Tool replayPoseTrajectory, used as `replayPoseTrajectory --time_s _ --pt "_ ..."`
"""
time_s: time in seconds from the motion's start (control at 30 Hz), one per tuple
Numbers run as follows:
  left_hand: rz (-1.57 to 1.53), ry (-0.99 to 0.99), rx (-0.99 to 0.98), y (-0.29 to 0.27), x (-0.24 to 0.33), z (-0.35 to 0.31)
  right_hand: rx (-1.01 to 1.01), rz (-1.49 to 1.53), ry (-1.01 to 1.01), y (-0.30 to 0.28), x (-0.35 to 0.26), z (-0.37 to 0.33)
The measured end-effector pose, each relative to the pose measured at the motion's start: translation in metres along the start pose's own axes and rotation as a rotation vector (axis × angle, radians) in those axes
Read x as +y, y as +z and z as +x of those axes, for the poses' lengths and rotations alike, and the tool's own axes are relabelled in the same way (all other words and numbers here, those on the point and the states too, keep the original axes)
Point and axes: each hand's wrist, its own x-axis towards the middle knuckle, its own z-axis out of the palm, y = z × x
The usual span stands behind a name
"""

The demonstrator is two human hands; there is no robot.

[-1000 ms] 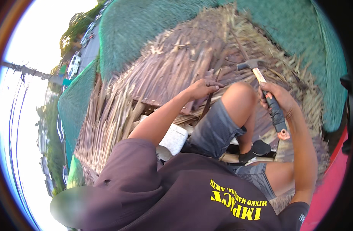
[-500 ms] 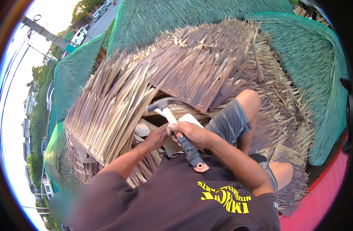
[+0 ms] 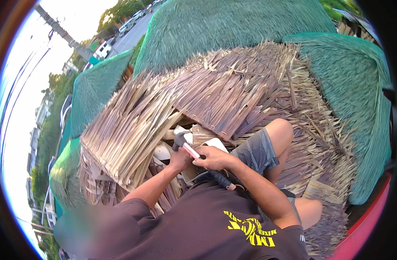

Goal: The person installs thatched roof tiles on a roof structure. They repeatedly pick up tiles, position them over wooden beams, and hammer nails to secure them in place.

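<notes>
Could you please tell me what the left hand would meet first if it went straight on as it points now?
Probably the hammer gripped by the right hand: its pale handle lies just beyond the left hand. Depth is unclear, so they may already touch.

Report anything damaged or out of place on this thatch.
The brown thatch gapes open near the hammer in the right hand, with uneven strips splayed beside the hole; the neighbouring green-covered thatch looks unbroken.

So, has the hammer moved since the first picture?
Yes: the hammer has moved left, away from the right-hand green roof, to the gap in the thatch.
</notes>
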Motion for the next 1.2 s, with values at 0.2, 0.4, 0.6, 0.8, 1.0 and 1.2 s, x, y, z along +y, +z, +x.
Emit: replayPoseTrajectory --time_s 0.2,0.4,0.6,0.8,1.0,1.2 --pt "-0.140 -0.422 -0.260 -0.045 0.034 -0.045 -0.059 0.378 0.053 0.033 0.012 0.008" --pt "-0.508 -0.246 -0.566 -0.133 0.003 -0.103 -0.192 0.318 0.050 0.071 0.036 0.044" --pt "-0.653 -0.934 0.924 -0.185 -0.128 -0.200 -0.316 0.036 -0.224 0.063 0.046 0.047" --pt "-1.581 -1.089 1.110 -0.140 -0.176 -0.220 -0.339 0.281 0.093 0.045 0.032 0.060" --pt "-1.924 -0.693 1.130 -0.192 -0.116 -0.138 -0.119 0.359 0.136 -0.002 -0.027 0.056" --pt "-2.185 -0.507 0.992 -0.158 -0.028 -0.024 0.252 0.575 -0.036 -0.045 -0.045 0.061"
